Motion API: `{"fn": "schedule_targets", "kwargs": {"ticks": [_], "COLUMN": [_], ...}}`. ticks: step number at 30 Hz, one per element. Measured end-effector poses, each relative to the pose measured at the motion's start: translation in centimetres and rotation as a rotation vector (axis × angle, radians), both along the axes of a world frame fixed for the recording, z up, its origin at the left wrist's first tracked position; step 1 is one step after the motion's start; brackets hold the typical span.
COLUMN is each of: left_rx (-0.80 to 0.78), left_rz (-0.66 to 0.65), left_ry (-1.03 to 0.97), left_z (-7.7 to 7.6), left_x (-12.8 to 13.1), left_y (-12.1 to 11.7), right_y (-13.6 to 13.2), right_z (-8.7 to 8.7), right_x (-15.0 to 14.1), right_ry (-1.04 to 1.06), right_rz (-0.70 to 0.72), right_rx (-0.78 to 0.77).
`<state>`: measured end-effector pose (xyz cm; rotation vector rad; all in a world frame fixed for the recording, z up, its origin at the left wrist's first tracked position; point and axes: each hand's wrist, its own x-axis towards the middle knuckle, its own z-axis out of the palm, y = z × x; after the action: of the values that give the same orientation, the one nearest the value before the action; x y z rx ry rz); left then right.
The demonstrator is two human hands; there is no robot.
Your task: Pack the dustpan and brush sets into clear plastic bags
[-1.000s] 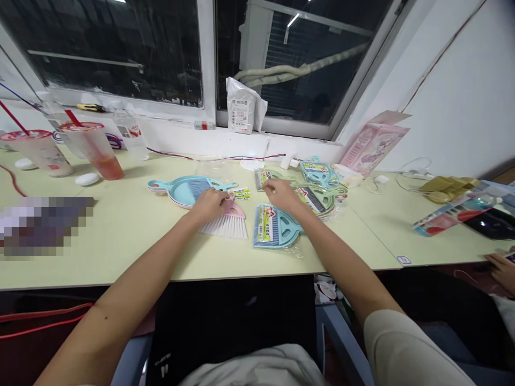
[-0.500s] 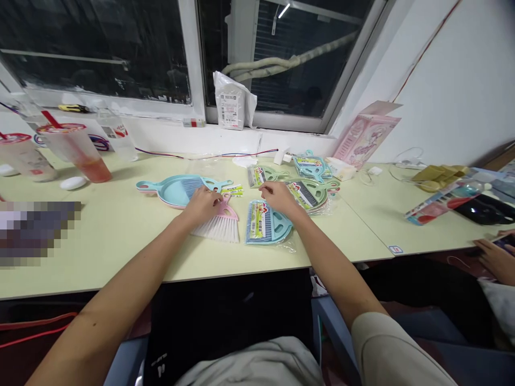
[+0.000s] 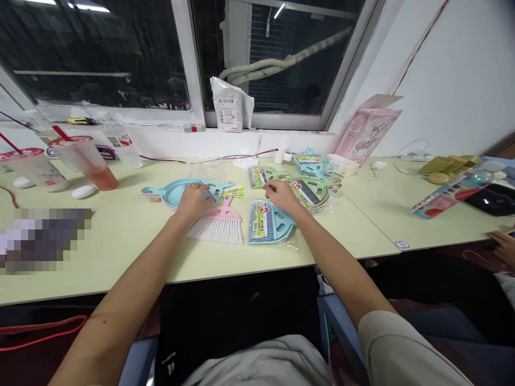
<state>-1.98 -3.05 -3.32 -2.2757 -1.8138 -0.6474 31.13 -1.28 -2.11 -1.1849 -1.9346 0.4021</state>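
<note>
On our left, two drink cups (image 3: 86,163) with red straws stand on the desk (image 3: 132,236), white oval objects (image 3: 83,192) near them. We see a clear bottle (image 3: 124,147) behind and a yellow-and-black tool (image 3: 81,121) on the windowsill (image 3: 153,113). A plastic-wrapped parcel (image 3: 230,111) leans upright by the window (image 3: 277,64). To our right we have an open pink box (image 3: 368,131) and another person's hand (image 3: 504,246).
</note>
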Motion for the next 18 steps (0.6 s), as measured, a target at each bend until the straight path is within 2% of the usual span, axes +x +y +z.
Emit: {"fn": "schedule_targets", "kwargs": {"ticks": [4, 7, 18], "left_rx": [-0.143, -0.18, -0.062], "left_rz": [0.037, 0.096, 0.059], "left_ry": [0.078, 0.117, 0.338], "left_z": [0.0, 0.1, 0.4], "left_x": [-0.5, 0.1, 1.8], "left_y": [0.0, -0.3, -0.6], "right_y": [-0.1, -0.3, -0.5], "right_z": [0.1, 0.4, 0.8], "right_x": [0.0, 0.1, 0.1], "right_ry": [0.03, 0.048, 0.159], "right_rz": [0.008, 0.0, -0.044], "right_rx": [-0.026, -0.032, -0.022]}}
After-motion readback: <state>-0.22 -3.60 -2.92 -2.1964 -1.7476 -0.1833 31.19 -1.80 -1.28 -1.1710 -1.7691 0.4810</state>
